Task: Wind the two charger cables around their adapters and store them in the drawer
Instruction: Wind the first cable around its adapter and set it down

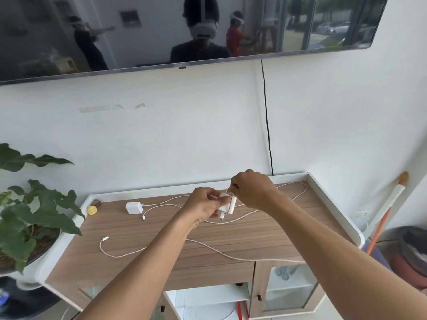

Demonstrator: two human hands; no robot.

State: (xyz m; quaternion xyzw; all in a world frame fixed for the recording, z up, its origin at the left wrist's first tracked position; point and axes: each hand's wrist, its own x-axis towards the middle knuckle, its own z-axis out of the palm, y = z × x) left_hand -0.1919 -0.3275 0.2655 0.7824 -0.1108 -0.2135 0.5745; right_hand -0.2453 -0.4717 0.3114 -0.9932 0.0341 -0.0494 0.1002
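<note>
The adapter [227,203] is gripped by the left hand's [203,204] curled fingers; the cable [229,191] is pinched just above it by the right hand [254,190].

The first adapter [227,204], white, is off the desk [138,229], gripped in the left hand [203,206]. The right hand [251,192] pinches its cream cable [208,247] just above it, and the rest of that cable sprawls loose across the desk. The second adapter [133,207], also white, lies at the back left, its thin cable [144,218] trailing beside it.
</note>
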